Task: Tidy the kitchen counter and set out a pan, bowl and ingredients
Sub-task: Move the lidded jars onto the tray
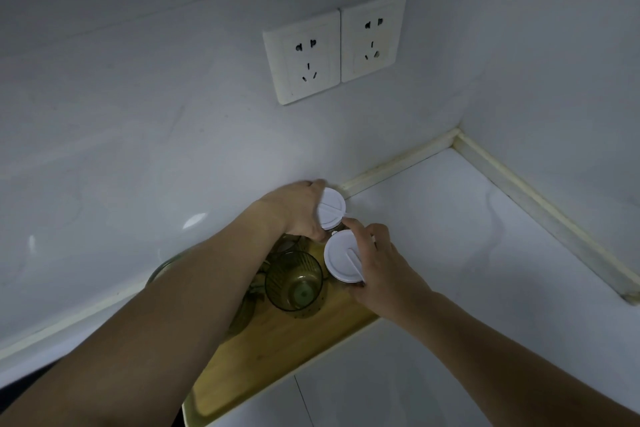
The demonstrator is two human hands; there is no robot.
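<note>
Left hand: the left hand [298, 208] is wrapped round the far white-lidded jar [331, 208], fingers curled about its side, close against the back wall [173, 132].
Right hand: the right hand [375, 265] clasps the near white-lidded jar [343, 256], thumb and fingers round the lid's edge, forefinger stretched toward the far jar.
Jars: the two stand just beside each other at the far right end of the wooden tray [277, 350]; whether they rest on it or are lifted clear, I cannot tell.
Tray: it also carries a green ribbed glass [294, 281] near the jars, and more green glassware partly hidden under the left forearm.
Counter: the white countertop [467, 236] runs right into the corner; two wall sockets [334, 47] sit above.
Progress: early, I judge. The jars, likely seasonings, are only now in hand; no pan or bowl shows here, so those remain to be set out, along with the tidying.
</note>
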